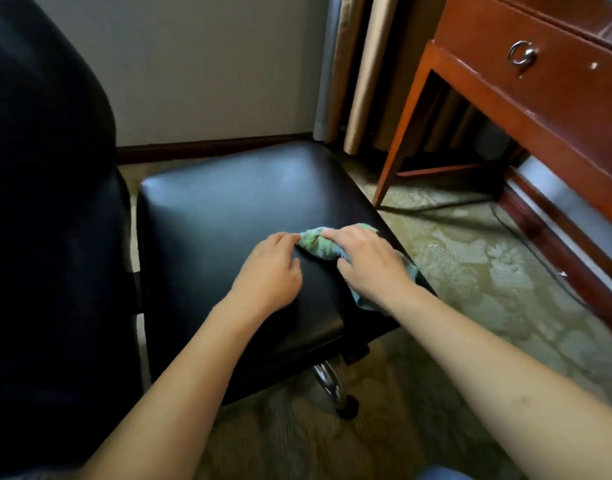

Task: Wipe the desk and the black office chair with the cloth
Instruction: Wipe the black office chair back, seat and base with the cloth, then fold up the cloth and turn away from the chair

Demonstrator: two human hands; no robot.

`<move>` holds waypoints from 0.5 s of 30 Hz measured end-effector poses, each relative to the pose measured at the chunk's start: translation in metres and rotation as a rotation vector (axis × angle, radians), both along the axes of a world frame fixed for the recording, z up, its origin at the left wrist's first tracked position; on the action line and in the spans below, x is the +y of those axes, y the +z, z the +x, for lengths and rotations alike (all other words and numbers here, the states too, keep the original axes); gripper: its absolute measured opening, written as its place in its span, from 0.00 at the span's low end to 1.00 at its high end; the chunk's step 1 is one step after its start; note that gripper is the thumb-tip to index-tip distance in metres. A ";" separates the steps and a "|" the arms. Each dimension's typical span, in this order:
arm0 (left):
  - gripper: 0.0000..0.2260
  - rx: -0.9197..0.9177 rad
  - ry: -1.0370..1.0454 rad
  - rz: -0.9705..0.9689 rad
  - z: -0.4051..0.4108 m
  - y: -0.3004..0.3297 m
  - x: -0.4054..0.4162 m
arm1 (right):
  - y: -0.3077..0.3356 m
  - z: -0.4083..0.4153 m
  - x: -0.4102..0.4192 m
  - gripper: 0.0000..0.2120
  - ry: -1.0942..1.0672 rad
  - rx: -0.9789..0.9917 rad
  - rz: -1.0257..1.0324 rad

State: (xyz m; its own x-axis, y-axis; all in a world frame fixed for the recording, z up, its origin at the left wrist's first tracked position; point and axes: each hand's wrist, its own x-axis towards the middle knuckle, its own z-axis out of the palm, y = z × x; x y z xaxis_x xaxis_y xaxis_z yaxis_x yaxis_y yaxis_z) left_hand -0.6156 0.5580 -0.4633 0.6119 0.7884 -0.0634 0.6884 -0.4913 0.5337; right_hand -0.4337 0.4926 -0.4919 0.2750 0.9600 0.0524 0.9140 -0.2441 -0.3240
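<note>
Head view: right hand (pixel 368 263) presses the green cloth (pixel 318 245) flat on the chair seat (pixel 211 220), left hand (pixel 270 271) fingertips touching it

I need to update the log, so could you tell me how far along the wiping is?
In hand: the right hand presses the cloth on the chair seat, the left hand beside it. Whether the desk is done cannot be told. The backrest may remain.
</note>
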 end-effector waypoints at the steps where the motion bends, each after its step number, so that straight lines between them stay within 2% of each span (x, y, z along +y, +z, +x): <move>1: 0.21 -0.023 0.014 -0.032 0.000 0.006 -0.004 | 0.007 -0.001 -0.003 0.29 0.000 0.029 -0.053; 4: 0.22 -0.056 0.076 -0.199 0.004 0.048 -0.023 | 0.045 -0.004 -0.019 0.30 -0.043 0.167 -0.170; 8: 0.24 0.014 0.098 -0.343 0.005 0.136 -0.049 | 0.139 -0.010 -0.042 0.27 -0.062 0.285 -0.286; 12: 0.26 0.056 0.110 -0.450 0.005 0.222 -0.076 | 0.233 -0.011 -0.069 0.27 -0.077 0.390 -0.340; 15: 0.28 0.016 0.161 -0.525 0.008 0.313 -0.097 | 0.325 -0.005 -0.102 0.26 -0.167 0.538 -0.317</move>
